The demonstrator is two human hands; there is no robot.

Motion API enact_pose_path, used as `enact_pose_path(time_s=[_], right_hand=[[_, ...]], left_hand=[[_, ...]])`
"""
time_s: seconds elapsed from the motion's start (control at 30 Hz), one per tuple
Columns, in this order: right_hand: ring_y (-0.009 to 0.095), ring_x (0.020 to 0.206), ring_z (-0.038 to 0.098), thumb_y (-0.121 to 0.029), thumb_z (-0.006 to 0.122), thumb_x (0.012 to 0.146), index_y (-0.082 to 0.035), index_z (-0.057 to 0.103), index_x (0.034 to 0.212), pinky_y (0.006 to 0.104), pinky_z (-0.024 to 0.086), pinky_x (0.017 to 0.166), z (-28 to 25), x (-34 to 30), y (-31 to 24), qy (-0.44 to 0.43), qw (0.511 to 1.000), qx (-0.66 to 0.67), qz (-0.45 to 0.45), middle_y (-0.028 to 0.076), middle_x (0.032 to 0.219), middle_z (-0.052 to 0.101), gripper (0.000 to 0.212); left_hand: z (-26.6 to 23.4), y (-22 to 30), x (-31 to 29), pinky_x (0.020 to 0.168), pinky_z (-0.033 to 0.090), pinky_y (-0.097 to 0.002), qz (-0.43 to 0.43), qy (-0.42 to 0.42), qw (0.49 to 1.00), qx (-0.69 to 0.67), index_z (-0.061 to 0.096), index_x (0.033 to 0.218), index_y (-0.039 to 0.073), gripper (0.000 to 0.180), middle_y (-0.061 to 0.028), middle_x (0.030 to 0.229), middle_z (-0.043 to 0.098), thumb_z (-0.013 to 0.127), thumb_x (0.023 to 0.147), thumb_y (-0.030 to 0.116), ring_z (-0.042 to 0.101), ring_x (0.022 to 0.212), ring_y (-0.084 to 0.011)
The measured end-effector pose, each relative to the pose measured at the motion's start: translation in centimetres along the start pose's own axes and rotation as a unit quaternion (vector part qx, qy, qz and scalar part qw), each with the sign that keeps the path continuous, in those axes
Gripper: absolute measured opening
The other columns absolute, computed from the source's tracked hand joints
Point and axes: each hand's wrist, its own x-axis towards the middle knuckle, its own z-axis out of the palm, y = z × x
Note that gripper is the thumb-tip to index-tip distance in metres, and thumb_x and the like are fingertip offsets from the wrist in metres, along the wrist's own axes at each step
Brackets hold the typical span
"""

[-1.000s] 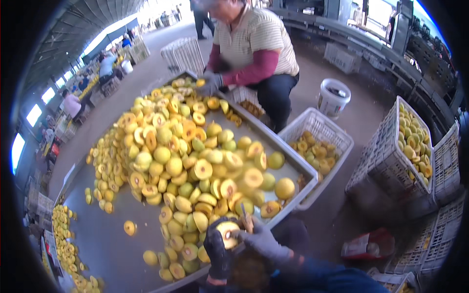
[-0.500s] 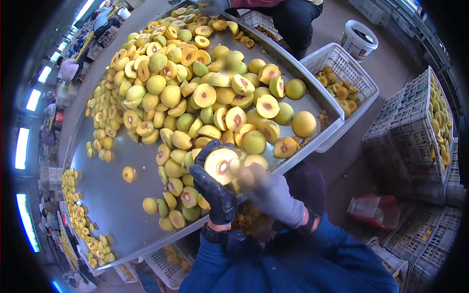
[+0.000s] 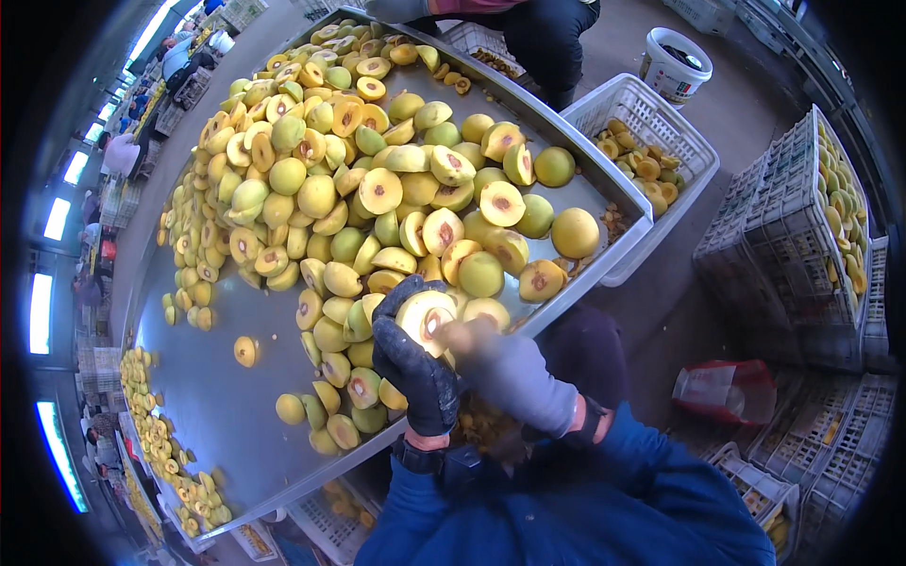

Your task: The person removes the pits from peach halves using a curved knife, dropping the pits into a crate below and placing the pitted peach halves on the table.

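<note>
My left hand [image 3: 411, 370], in a black glove, cups a yellow peach half [image 3: 421, 313] with its cut face and pit turned up. Close against that face is my right hand [image 3: 519, 377], in a grey glove. Its fingers are curled in and blurred at the tips; anything they grip is too smeared to make out. Both hands are over the near edge of a metal table [image 3: 222, 415]. Beyond them spreads a big heap of halved peaches [image 3: 311, 193], mostly yellow-green, many showing brown pits or hollows. One lone peach half [image 3: 246, 351] lies apart on the metal.
A white crate [image 3: 696, 151] with peach pieces stands against the table's right side, near a white bucket [image 3: 668, 80]. Stacked crates [image 3: 755, 231] of peaches and a red container [image 3: 725, 391] are farther right. Across the table a co-worker's gloved hand [image 3: 396, 9] rests at the rim.
The view has shifted slightly. My right hand stays at the cut face of the peach half, its fingers now a little lower over the pit. My left hand keeps its hold.
</note>
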Motion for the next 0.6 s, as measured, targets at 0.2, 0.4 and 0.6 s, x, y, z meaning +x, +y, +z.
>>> enact_pose_path(time_s=[0.2, 0.4, 0.6], right_hand=[[0.036, 0.073, 0.063, -0.013, 0.063, 0.081, -0.020, 0.055, 0.115, 0.0437, 0.051, 0.053, 0.9, 0.0, -0.4, -0.058, 0.995, 0.050, 0.056, 0.013, 0.094, 0.058, 0.036], [0.039, 0.079, 0.062, -0.010, 0.062, 0.081, -0.015, 0.054, 0.117, 0.0452, 0.052, 0.062, -0.1, 0.6, -1.5, -0.091, 0.983, 0.140, 0.076, 0.016, 0.091, 0.060, 0.036], [0.019, 0.052, 0.056, -0.022, 0.056, 0.092, -0.003, 0.056, 0.102, 0.0365, 0.045, 0.047, 0.7, 0.2, -1.9, -0.051, 0.891, 0.445, 0.076, 0.012, 0.067, 0.058, 0.022]], left_hand=[[-0.1, 0.2, 0.7, 0.077, 0.054, -0.0340, -0.007, 0.006, 1.000, -0.029, 0.055, 0.114, -0.004, 0.070, -0.0169, 0.099, 0.065, 0.025, 0.100, 0.058, 0.064, 0.086, -0.0240], [-1.6, 0.4, 1.6, 0.074, 0.054, -0.0324, 0.008, -0.024, 0.999, 0.032, 0.057, 0.111, -0.005, 0.067, -0.0156, 0.090, 0.067, 0.026, 0.101, 0.054, 0.064, 0.078, -0.0219], [-2.8, 3.0, 2.2, 0.082, 0.052, -0.0342, 0.067, -0.098, 0.989, 0.093, 0.065, 0.102, -0.005, 0.058, -0.0127, 0.094, 0.069, 0.029, 0.103, 0.042, 0.065, 0.088, -0.0226]])
